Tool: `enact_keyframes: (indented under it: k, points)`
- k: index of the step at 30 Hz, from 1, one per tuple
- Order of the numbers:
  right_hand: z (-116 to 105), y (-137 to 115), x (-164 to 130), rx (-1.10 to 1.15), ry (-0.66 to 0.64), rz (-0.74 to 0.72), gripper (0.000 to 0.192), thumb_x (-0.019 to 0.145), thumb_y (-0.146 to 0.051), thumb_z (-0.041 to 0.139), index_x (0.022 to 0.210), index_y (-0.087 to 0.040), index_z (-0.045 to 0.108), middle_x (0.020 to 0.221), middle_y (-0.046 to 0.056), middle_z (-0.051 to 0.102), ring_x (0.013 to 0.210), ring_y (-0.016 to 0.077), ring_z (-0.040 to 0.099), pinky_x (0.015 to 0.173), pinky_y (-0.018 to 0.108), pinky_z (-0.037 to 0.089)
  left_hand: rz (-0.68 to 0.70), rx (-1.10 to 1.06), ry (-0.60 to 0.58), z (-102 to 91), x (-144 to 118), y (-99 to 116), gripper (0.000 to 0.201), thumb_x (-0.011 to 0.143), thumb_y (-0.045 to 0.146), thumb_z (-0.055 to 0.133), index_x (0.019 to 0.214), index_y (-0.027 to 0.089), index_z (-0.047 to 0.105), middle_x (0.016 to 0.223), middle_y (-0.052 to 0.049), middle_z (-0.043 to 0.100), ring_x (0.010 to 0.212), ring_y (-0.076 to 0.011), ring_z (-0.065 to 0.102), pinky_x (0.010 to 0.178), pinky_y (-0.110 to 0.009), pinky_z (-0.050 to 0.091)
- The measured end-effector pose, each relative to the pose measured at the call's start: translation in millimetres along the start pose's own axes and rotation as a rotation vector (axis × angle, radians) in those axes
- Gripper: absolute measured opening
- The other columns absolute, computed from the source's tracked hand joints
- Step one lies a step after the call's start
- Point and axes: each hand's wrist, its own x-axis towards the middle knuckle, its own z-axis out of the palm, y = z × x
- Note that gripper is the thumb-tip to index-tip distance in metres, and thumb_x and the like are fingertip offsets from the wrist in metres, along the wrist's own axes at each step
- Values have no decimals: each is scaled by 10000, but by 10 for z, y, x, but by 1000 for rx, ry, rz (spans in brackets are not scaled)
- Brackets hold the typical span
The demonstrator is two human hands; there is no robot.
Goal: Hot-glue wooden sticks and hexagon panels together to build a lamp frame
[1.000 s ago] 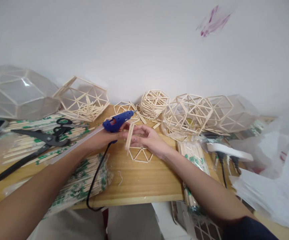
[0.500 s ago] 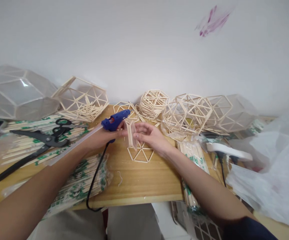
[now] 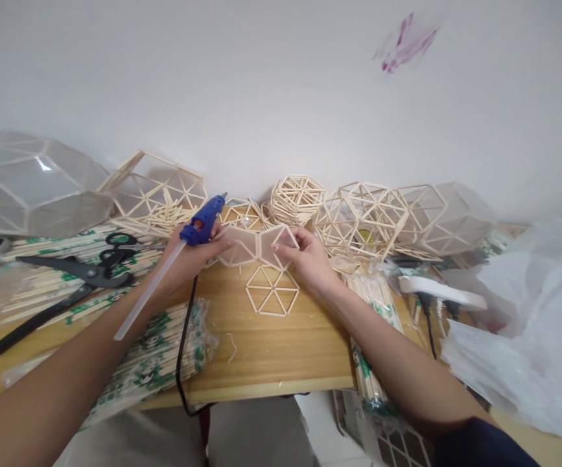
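My left hand [image 3: 188, 258] grips a blue glue gun [image 3: 203, 220] with a clear glue stick [image 3: 147, 299] jutting from its back; its fingertips also touch the left end of a folded stick-frame panel piece [image 3: 256, 246]. My right hand [image 3: 310, 259] pinches the right end of that piece, held up above the wooden table [image 3: 271, 350]. Below it a flat hexagon of sticks [image 3: 271, 290] lies on the table. The gun's black cord [image 3: 181, 370] drops over the front edge.
Black scissors [image 3: 67, 279] lie on packs of sticks [image 3: 159, 357] at left. Stick-frame domes [image 3: 363, 220] and a clear-panelled dome [image 3: 28, 185] line the wall. A white power strip [image 3: 441, 295] and plastic bags [image 3: 528, 337] are at right.
The panel piece, held edge-on before, has been unfolded and turned to face me between both hands. The glue gun tilted upward and moved left with my left hand.
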Motion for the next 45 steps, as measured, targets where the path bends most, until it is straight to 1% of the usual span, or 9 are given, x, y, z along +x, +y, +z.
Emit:
enact_keyframes:
  k: [10,19,23,26,30,33,38,42,45]
  points:
    - [34,19,-29,-81,32,-112,493,696,-446,1089,982,-272,727,901,-31,783,858,218,679,854,368,524,22,-30,-27,40,-25,4,665,638,567,1116,785,256,548,850,18,651,801,-171,569,807,-325,533]
    - [-5,26,-15,-39,128,-107,431,788,-470,934,1047,-311,627,952,-26,768,908,247,714,878,408,599,154,22,91,31,-62,-47,436,794,482,934,835,266,558,833,16,627,785,-179,570,733,-320,489]
    - [-31,34,23,-65,149,-129,435,795,-492,928,1043,-308,621,956,-24,752,906,235,702,882,403,585,249,159,138,-28,-35,-106,371,886,461,860,843,269,546,785,22,576,730,-180,525,696,-335,467]
    - [-34,39,13,-166,117,-258,348,843,-473,916,1003,-300,659,881,-33,691,841,219,638,831,381,530,373,365,44,-96,21,-160,315,942,442,819,872,270,565,789,21,554,735,-190,513,717,-346,453]
    - [-58,50,-32,-410,32,-492,46,908,-282,817,953,-282,813,906,14,777,897,250,700,899,411,566,417,485,-105,-129,89,-219,349,949,452,852,861,277,564,815,0,542,798,-229,551,764,-366,485]
    - [-89,74,-52,-501,-33,-592,224,903,-127,747,985,-280,889,1086,58,902,1083,295,811,1037,462,624,385,482,-152,-120,99,-235,418,957,554,928,909,270,625,846,-1,607,800,-227,569,771,-369,490]
    - [-116,106,-54,-602,-116,-671,302,942,-65,690,1032,-268,895,1116,67,922,1116,299,847,1038,462,657,341,494,-102,-103,69,-210,601,1043,813,842,916,254,659,807,11,630,771,-212,579,750,-360,468]
    - [-116,66,-95,-701,-381,-813,297,923,-61,684,1092,-241,850,1136,86,888,1072,289,836,995,440,665,331,504,-48,-104,61,-192,676,1071,895,759,871,266,611,775,6,605,740,-211,561,723,-372,446]
    - [-103,13,-144,-792,-575,-826,249,914,-83,720,1082,-240,815,1115,90,853,1050,289,809,955,423,647,334,502,-50,-110,66,-199,657,1071,871,773,865,272,597,763,6,582,715,-209,534,706,-377,443]
